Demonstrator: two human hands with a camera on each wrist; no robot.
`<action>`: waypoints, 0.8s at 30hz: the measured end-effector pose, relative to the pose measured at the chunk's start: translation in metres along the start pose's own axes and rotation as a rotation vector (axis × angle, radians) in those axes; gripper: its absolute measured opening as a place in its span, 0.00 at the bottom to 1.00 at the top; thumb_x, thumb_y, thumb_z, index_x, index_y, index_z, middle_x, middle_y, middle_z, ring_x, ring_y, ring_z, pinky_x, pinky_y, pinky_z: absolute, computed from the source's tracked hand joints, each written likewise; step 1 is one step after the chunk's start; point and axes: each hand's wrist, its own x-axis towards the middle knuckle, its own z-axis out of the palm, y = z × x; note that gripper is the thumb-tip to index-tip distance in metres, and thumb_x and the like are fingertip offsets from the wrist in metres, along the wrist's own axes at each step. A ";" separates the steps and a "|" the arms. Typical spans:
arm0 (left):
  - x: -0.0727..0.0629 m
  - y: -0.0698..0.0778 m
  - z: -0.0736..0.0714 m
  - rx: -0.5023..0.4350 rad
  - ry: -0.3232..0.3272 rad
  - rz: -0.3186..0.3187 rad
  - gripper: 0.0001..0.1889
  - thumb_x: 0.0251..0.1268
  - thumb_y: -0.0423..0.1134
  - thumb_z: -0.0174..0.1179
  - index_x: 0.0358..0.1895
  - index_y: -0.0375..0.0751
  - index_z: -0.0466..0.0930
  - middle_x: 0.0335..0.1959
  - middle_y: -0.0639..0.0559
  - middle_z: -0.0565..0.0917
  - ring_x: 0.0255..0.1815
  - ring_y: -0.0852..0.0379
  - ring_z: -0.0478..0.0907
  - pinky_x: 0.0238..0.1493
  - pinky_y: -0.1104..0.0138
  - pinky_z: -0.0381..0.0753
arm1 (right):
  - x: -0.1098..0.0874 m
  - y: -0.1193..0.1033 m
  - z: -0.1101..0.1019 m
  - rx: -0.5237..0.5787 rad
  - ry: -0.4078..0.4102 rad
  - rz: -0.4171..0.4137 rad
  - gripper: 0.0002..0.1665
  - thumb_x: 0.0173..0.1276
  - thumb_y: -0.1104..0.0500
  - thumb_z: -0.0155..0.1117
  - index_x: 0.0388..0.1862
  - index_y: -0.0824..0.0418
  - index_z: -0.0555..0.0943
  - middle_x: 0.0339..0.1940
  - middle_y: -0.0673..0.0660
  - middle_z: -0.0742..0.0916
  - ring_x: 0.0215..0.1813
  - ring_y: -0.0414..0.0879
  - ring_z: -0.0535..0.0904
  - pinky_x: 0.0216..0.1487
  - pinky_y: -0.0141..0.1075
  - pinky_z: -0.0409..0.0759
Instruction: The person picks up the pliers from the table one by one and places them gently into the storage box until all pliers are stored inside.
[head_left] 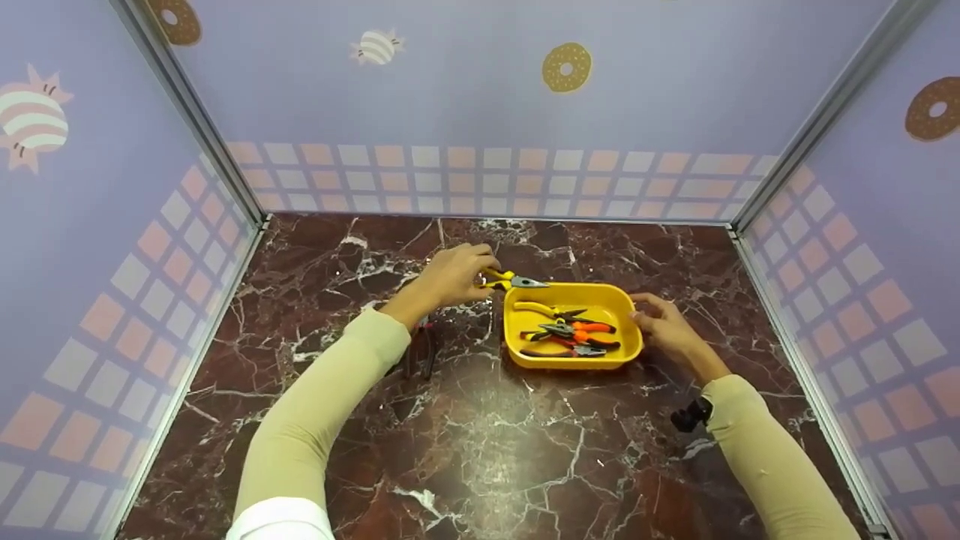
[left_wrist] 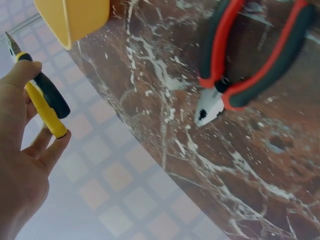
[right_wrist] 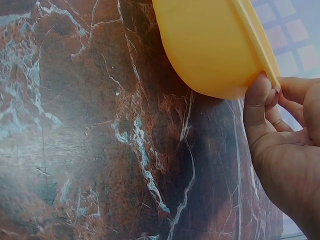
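Note:
My left hand (head_left: 454,276) grips yellow-and-black long-nose pliers (left_wrist: 44,95) by the handles. In the head view their metal nose points right, over the back left corner of a yellow plastic basin (head_left: 574,364). Thumb and fingers of my right hand (right_wrist: 287,125) pinch the basin's rim at its right side. Several pliers lie inside the basin, among them a pair with orange handles (head_left: 596,327) and a pair with yellow handles (head_left: 531,307). Red-and-black pliers (left_wrist: 220,82) lie on the table below my left forearm, partly hidden by it in the head view.
The dark red marbled table (head_left: 480,450) is enclosed at the back and both sides by lilac panels (head_left: 465,97) with metal edge strips. A small black object (head_left: 690,415) sits at my right wrist.

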 end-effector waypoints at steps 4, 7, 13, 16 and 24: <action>0.009 0.007 0.002 -0.011 -0.013 0.005 0.21 0.67 0.51 0.73 0.60 0.50 0.87 0.52 0.54 0.82 0.48 0.49 0.79 0.45 0.54 0.84 | -0.001 -0.001 0.000 0.014 -0.005 0.002 0.26 0.84 0.64 0.54 0.78 0.66 0.68 0.63 0.74 0.77 0.47 0.51 0.83 0.38 0.38 0.88; 0.016 0.012 0.003 -0.016 -0.020 0.012 0.21 0.67 0.50 0.73 0.61 0.50 0.87 0.53 0.54 0.82 0.49 0.49 0.79 0.46 0.54 0.83 | -0.001 0.000 0.000 0.020 -0.006 -0.005 0.26 0.84 0.65 0.54 0.77 0.67 0.69 0.63 0.74 0.77 0.45 0.49 0.83 0.37 0.37 0.87; 0.026 0.020 0.001 0.000 -0.026 0.022 0.21 0.67 0.50 0.72 0.61 0.51 0.87 0.54 0.54 0.81 0.51 0.50 0.79 0.47 0.55 0.85 | 0.000 0.001 0.002 0.026 -0.010 -0.018 0.26 0.84 0.64 0.54 0.77 0.67 0.69 0.62 0.75 0.78 0.45 0.49 0.83 0.37 0.37 0.87; 0.029 0.024 0.002 -0.010 -0.026 0.032 0.21 0.67 0.51 0.72 0.61 0.51 0.87 0.54 0.54 0.82 0.51 0.50 0.79 0.46 0.55 0.85 | 0.001 0.002 0.001 0.022 0.001 -0.015 0.26 0.84 0.64 0.54 0.77 0.68 0.68 0.62 0.75 0.78 0.45 0.50 0.84 0.37 0.38 0.88; 0.036 0.032 0.011 -0.026 -0.004 0.048 0.21 0.66 0.51 0.73 0.60 0.51 0.88 0.53 0.55 0.82 0.49 0.49 0.79 0.45 0.56 0.84 | 0.001 0.002 0.001 0.025 0.009 -0.013 0.26 0.84 0.65 0.55 0.77 0.68 0.69 0.60 0.74 0.79 0.45 0.49 0.84 0.38 0.39 0.89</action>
